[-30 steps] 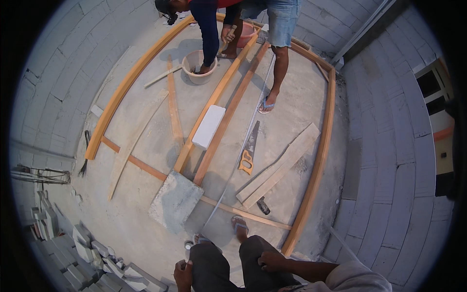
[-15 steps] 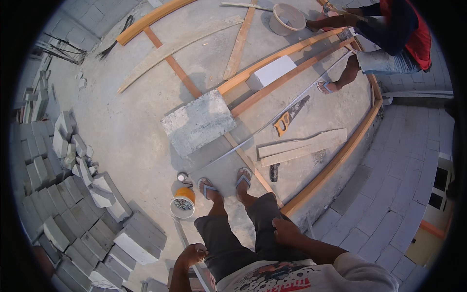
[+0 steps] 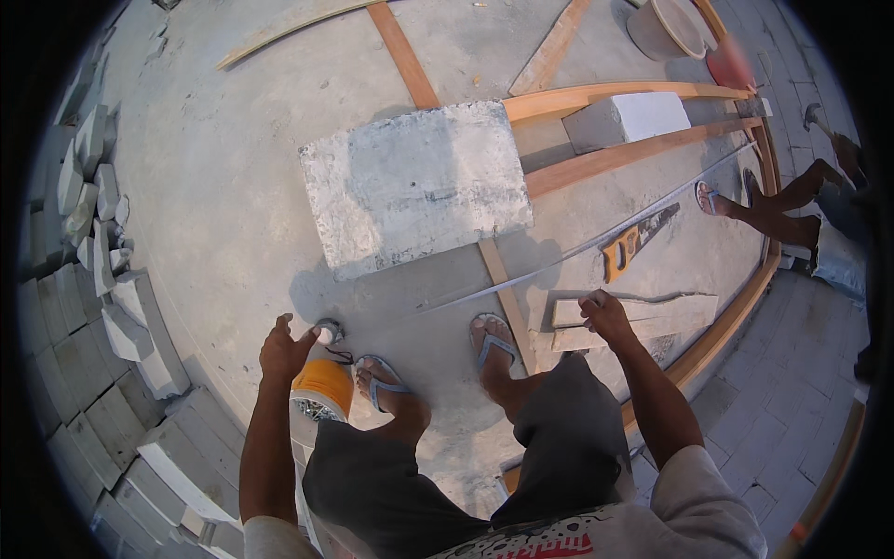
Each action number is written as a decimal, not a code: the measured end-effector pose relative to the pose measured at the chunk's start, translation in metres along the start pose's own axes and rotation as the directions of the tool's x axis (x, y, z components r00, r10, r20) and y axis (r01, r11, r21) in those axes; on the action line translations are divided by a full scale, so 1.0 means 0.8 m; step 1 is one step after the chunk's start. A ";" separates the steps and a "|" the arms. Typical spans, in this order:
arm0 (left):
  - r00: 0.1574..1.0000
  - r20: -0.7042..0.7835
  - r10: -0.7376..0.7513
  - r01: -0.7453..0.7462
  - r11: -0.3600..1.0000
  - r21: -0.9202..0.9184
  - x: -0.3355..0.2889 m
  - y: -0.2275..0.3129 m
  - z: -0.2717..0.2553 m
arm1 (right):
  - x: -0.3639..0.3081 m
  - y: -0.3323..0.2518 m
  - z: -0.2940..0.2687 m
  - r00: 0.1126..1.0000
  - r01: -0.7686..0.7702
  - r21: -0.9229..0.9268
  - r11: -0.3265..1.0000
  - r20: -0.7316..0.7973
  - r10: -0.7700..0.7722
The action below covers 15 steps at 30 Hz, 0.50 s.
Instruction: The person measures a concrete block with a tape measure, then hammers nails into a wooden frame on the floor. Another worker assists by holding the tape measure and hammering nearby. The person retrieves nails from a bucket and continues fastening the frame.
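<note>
My left hand (image 3: 289,348) is over the left side of the floor with thumb and fingers apart, holding nothing. Beside its thumb is a small round object with a pale top (image 3: 328,331), and a yellow bucket (image 3: 322,384) with many small metal pieces stands just below. My right hand (image 3: 606,315) is closed, fingers curled in a pinch, in front of two pale boards (image 3: 675,315); whatever it holds, if anything, is too small to make out. A handsaw with a yellow handle (image 3: 618,255) lies beyond it.
A large speckled slab (image 3: 419,186) rests across timber beams (image 3: 633,163), with a white block (image 3: 643,118) between them. Grey blocks (image 3: 107,391) are stacked at left. A co-worker's hand at right holds a hammer (image 3: 816,117). A pale bucket (image 3: 667,30) stands far back.
I have bent lower and forward, and both my hands have moved out from beside my thighs. My left hand has opened near the yellow bucket. The co-worker has shifted to the view's right edge.
</note>
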State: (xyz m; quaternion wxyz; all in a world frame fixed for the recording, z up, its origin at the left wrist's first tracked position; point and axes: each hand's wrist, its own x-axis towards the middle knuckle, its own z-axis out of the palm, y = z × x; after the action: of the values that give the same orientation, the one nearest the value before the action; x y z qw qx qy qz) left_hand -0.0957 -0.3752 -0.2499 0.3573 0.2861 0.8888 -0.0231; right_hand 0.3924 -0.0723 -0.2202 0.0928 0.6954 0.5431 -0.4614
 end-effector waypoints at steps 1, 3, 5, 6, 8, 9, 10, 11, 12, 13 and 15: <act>0.997 0.017 0.073 -0.075 0.989 0.131 0.027 0.003 0.011 | 0.041 0.010 0.022 0.999 -0.019 0.035 0.999 0.044 0.017; 0.982 0.104 0.156 -0.172 0.970 0.174 0.043 0.004 0.040 | 0.103 0.025 0.057 0.992 -0.121 0.133 0.984 0.052 0.115; 0.964 0.140 0.224 -0.250 0.945 0.210 0.048 0.001 0.069 | 0.145 0.036 0.081 0.980 -0.191 0.260 0.947 0.002 0.197; 0.957 0.143 0.253 -0.282 0.929 0.241 0.047 -0.002 0.082 | 0.162 0.038 0.093 0.965 -0.231 0.322 0.918 -0.044 0.259; 0.946 0.122 0.299 -0.322 0.905 0.278 0.053 -0.009 0.100 | 0.186 0.038 0.108 0.945 -0.241 0.438 0.866 -0.098 0.312; 0.945 0.130 0.299 -0.324 0.903 0.283 0.058 -0.011 0.108 | 0.194 0.039 0.112 0.948 -0.178 0.438 0.881 -0.164 0.273; 0.939 0.124 0.321 -0.344 0.887 0.307 0.060 -0.014 0.115 | 0.202 0.037 0.113 0.947 -0.136 0.412 0.901 -0.213 0.241; 0.934 0.116 0.338 -0.357 0.871 0.337 0.062 -0.014 0.121 | 0.207 0.035 0.112 0.943 -0.159 0.425 0.891 -0.203 0.265; 0.933 0.097 0.346 -0.356 0.850 0.388 0.062 -0.015 0.127 | 0.210 0.033 0.109 0.953 -0.188 0.511 0.839 -0.111 0.282; 0.931 0.065 0.359 -0.350 0.830 0.433 0.061 -0.018 0.130 | 0.211 0.028 0.107 0.952 -0.196 0.566 0.801 -0.087 0.294; 0.919 0.059 0.391 -0.380 0.830 0.408 0.056 -0.028 0.133 | 0.210 0.019 0.097 0.976 -0.121 0.608 0.785 -0.073 0.207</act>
State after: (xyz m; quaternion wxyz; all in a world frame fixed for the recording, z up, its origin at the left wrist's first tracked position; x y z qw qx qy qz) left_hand -0.0674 -0.3976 -0.3619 0.2743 0.5282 0.7924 -0.1335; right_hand 0.3607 -0.0146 -0.3941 -0.1291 0.7632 0.3117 -0.5511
